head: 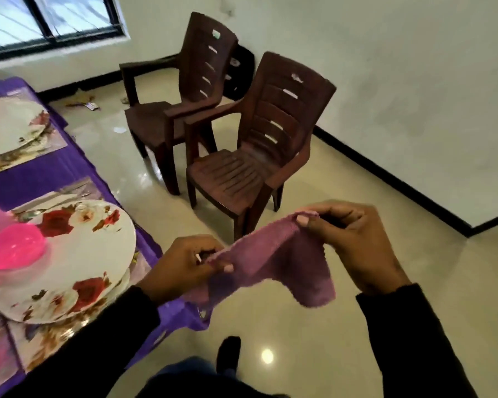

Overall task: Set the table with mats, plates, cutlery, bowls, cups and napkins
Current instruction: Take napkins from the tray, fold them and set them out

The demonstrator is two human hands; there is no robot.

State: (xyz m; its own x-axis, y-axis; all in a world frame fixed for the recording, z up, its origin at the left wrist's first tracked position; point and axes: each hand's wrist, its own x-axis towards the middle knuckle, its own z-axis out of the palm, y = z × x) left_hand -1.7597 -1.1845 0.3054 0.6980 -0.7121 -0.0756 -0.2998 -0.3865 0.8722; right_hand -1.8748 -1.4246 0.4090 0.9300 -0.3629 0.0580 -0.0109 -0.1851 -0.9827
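Note:
A purple cloth napkin (273,259) hangs stretched between my two hands, out over the floor to the right of the table. My left hand (184,265) pinches one top corner and my right hand (354,239) pinches the other. On the purple-covered table (55,170) at the left stands a white plate with red roses (78,262) on a floral mat (46,343), and a pink bowl (15,247) rests on that plate. Farther back lies a second flowered plate (9,124) on its own mat.
Two dark brown plastic chairs (242,156) stand side by side on the glossy tiled floor (342,326), just beyond my hands. A white wall with black skirting runs along the right. My foot (227,351) shows at the bottom.

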